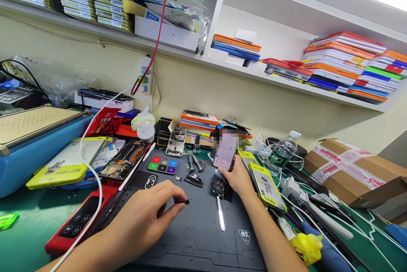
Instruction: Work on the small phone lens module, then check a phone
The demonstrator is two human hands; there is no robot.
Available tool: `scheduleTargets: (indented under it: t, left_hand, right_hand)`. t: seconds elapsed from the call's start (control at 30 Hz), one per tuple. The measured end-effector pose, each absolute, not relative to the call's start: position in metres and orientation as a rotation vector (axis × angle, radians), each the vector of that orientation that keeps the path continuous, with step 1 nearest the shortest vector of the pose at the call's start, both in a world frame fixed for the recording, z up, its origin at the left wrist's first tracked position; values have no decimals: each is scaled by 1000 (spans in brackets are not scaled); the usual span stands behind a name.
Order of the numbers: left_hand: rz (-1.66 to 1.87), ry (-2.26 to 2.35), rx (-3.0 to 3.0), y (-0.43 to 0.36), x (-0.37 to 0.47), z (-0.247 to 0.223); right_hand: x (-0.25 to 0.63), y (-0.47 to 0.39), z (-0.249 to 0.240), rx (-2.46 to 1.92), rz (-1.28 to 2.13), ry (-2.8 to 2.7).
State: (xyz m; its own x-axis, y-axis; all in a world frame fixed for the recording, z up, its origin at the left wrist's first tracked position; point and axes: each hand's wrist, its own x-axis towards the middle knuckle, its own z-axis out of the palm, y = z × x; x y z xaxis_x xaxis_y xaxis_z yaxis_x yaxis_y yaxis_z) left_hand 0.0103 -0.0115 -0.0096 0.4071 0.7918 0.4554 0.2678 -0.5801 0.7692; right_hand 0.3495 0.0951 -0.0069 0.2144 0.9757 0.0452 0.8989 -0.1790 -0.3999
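My left hand (149, 210) is over the grey work mat (203, 234), thumb and forefinger pinched on a small black part (185, 201), too small to identify. My right hand (239, 178) grips the lower end of a smartphone (225, 152) with a lit screen, thumb at its bottom edge. Just below the phone lies a black phone component (219, 186), with a flat metal pry tool (220, 215) touching its lower side. Between my hands are a dark small module (193, 180) and a tiny card-like piece (178, 178). Grey-handled tools (194, 162) lie farther back.
At left are an opened phone (125, 159), a red device with buttons (81, 221) and a blue machine (41, 149). Yellow battery packs (267, 183), a water bottle (282, 153), a yellow bottle (307, 247) and a cardboard box (352, 170) stand right. A white cable (100, 187) crosses the left.
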Motion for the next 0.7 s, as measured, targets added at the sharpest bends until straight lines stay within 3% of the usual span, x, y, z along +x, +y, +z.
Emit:
scheduleTargets:
  t: [0.7]
  left_hand:
    - [780,851,2060,-7,10,-23]
  right_hand:
    - [339,91,8,-2286,433,-1621]
